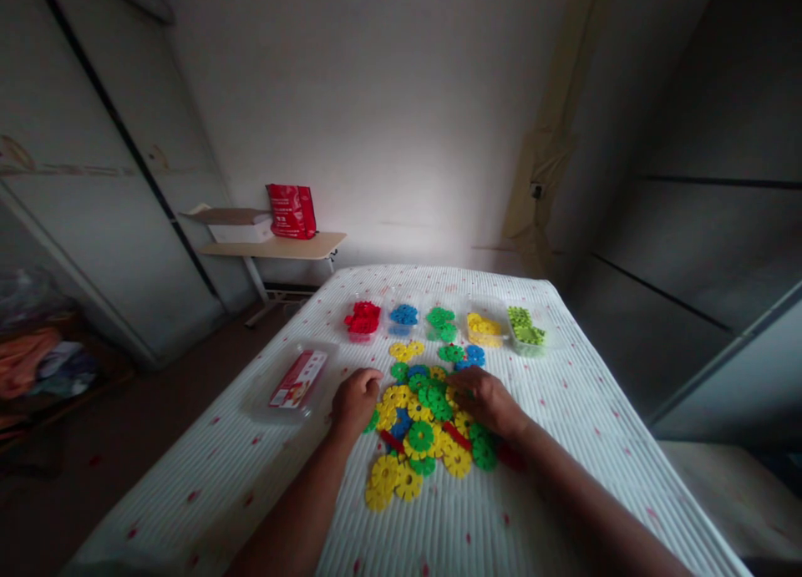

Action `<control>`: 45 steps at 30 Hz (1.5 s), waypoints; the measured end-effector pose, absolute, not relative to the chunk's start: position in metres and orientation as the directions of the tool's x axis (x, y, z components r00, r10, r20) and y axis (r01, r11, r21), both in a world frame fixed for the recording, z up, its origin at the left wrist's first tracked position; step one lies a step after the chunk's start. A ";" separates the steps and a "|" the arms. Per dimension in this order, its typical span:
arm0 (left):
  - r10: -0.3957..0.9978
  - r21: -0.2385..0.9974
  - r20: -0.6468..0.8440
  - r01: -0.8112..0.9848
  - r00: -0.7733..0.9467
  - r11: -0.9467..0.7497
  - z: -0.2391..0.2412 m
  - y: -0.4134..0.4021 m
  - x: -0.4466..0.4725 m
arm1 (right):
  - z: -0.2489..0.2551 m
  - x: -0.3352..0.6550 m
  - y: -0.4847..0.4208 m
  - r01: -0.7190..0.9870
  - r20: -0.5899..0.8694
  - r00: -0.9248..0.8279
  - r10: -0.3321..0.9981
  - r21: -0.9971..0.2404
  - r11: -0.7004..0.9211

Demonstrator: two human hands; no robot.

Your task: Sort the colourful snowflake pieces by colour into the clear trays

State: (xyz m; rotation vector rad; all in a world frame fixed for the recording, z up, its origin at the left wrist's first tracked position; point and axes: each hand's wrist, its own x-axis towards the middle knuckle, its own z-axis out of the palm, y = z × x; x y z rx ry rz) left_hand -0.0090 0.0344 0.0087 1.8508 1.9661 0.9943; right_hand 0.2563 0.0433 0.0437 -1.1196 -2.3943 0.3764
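A pile of flat plastic flower-shaped discs [421,431], yellow, green, blue and red, lies on the white spotted table [564,410]. My left hand [354,400] rests at the pile's left edge with its fingers curled under; what they hold, if anything, is hidden. My right hand [485,400] lies on the pile's right side, fingers bent down onto the discs. Behind the pile stands a row of clear tubs sorted by colour: red [362,319], blue [403,315], green [442,321], yellow [484,328] and light green [526,328].
A clear lidded box with a red label [294,381] lies left of the pile. Beyond the table's far left corner stands a small side table [276,247] with a red bag [291,210] and a cardboard box [229,222]. Clothes [31,360] lie at far left.
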 end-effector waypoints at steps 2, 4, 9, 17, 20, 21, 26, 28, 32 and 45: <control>0.955 0.634 0.257 0.772 -0.151 -0.049 0.008 0.035 -0.009 | 0.045 0.262 0.045 0.623 0.276 -0.486 0.829 -0.555 0.550; 0.954 0.638 0.259 0.768 -0.149 -0.053 0.007 0.036 -0.010 | 0.045 0.269 0.046 0.549 0.223 -0.419 0.880 -0.711 0.441; 0.949 0.644 0.278 0.762 -0.149 -0.069 0.003 0.037 -0.011 | 0.047 0.280 0.039 0.398 0.053 -0.501 0.864 -0.872 0.284; 0.946 0.653 0.286 0.753 -0.154 -0.075 0.004 0.036 -0.010 | 0.067 0.269 0.023 0.672 -0.069 -0.605 0.793 -0.578 0.462; 0.949 0.649 0.278 0.758 -0.151 -0.069 0.006 0.036 -0.010 | 0.070 0.267 0.022 0.717 -0.092 -0.582 0.808 -0.527 0.457; 0.949 0.648 0.276 0.759 -0.151 -0.068 0.007 0.035 -0.010 | 0.070 0.267 0.022 0.723 -0.094 -0.582 0.808 -0.514 0.462; 0.948 0.654 0.276 0.754 -0.158 -0.065 0.007 0.035 -0.009 | 0.067 0.268 0.024 0.693 -0.063 -0.590 0.805 -0.552 0.465; 0.948 0.655 0.278 0.753 -0.158 -0.067 0.006 0.035 -0.009 | 0.064 0.270 0.026 0.642 -0.043 -0.595 0.803 -0.627 0.442; 0.948 0.653 0.280 0.754 -0.154 -0.070 0.005 0.036 -0.010 | 0.058 0.277 0.030 0.483 -0.012 -0.590 0.807 -0.807 0.340; 0.947 0.640 0.287 0.764 -0.146 -0.076 0.002 0.038 -0.011 | 0.058 0.288 0.042 0.101 -0.017 -0.448 0.894 -0.994 0.032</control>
